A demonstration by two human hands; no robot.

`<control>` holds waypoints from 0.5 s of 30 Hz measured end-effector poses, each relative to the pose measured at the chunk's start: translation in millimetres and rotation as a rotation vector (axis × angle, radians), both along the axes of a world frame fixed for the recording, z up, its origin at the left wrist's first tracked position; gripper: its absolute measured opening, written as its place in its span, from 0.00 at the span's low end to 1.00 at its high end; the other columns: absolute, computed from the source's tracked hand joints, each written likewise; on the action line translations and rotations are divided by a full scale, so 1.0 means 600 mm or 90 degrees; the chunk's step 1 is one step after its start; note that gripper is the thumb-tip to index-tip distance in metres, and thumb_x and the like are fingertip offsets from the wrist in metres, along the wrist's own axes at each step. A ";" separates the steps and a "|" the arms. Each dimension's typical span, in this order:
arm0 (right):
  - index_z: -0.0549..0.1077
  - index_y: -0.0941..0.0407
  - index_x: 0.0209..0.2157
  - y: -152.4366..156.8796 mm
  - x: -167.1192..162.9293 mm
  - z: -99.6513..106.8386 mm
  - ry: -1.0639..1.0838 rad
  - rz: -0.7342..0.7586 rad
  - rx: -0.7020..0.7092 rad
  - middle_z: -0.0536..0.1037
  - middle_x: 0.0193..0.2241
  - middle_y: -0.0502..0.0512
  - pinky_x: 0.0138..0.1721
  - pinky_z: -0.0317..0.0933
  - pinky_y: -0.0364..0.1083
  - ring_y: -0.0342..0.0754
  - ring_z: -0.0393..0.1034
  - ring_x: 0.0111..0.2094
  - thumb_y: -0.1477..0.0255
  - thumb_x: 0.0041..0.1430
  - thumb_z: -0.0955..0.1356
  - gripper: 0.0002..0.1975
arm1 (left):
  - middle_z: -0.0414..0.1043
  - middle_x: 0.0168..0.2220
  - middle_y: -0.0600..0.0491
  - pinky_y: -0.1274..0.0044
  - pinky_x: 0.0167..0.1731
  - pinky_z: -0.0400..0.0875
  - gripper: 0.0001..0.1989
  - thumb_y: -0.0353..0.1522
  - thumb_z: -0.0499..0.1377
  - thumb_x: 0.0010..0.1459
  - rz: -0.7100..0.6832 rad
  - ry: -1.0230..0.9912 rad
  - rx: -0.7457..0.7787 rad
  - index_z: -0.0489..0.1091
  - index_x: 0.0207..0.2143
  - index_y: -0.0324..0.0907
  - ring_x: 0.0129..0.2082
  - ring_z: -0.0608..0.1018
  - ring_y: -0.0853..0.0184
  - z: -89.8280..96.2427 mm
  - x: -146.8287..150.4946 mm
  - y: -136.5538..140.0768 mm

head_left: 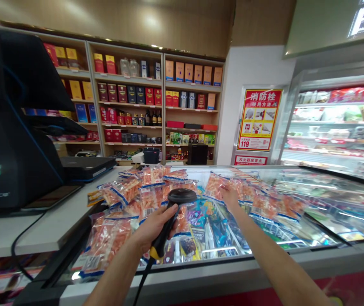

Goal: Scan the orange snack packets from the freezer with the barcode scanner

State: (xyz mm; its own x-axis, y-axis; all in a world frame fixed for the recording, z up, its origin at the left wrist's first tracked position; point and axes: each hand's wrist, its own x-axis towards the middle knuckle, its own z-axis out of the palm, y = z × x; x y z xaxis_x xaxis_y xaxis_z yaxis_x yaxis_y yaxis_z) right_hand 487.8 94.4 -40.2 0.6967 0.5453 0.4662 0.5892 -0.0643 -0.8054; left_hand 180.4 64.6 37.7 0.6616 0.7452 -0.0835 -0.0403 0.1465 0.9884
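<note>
My left hand (154, 227) is wrapped round the handle of a black handheld barcode scanner (182, 195) with a yellow-tipped grip. Its cord hangs down toward me. Over the glass top of the freezer, my right hand (229, 196) has its fingers closed at the edge of a clear, blue-edged bag of orange-pink sticks (213, 186). Similar bags lie heaped on the left, with one bag (108, 242) nearest me showing a barcode label. Several more bags (265, 204) lie in a row to the right of my right hand.
Under the freezer's glass (220, 238) are coloured packs. A checkout terminal (19, 127) and a phone-like slab (52, 197) stand on the white counter (51, 225) at left. Behind are shelves of boxes (131, 94), a red hydrant sign (260, 119) and a lit chiller (335, 123).
</note>
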 end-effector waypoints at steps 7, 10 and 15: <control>0.69 0.60 0.30 -0.010 -0.002 0.020 0.077 0.006 0.052 0.74 0.27 0.56 0.27 0.59 0.43 0.47 0.67 0.28 0.65 0.44 0.59 0.15 | 0.63 0.15 0.58 0.84 0.13 0.53 0.18 0.46 0.55 0.44 -0.015 0.002 0.001 0.60 0.23 0.39 0.12 0.64 0.77 -0.008 0.018 0.000; 0.69 0.60 0.30 -0.008 -0.002 0.017 0.073 -0.001 0.039 0.74 0.27 0.56 0.27 0.59 0.43 0.47 0.67 0.28 0.66 0.44 0.59 0.15 | 0.63 0.16 0.58 0.84 0.14 0.54 0.18 0.45 0.55 0.45 -0.030 -0.007 0.000 0.60 0.23 0.38 0.12 0.64 0.78 -0.009 0.024 0.000; 0.70 0.60 0.30 -0.012 0.008 0.022 0.049 -0.030 0.037 0.75 0.27 0.57 0.29 0.59 0.44 0.48 0.67 0.28 0.67 0.43 0.59 0.15 | 0.63 0.16 0.58 0.84 0.13 0.54 0.19 0.46 0.55 0.45 -0.037 -0.006 -0.002 0.62 0.26 0.38 0.12 0.64 0.78 -0.007 0.030 -0.001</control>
State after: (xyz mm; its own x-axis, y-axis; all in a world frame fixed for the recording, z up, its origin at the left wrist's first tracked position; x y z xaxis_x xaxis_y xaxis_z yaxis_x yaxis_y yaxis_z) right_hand 492.7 87.0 -27.1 0.7554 0.4855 0.4400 0.5232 -0.0425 -0.8512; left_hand 198.5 64.0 33.3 0.7042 0.7055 -0.0799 -0.0404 0.1521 0.9875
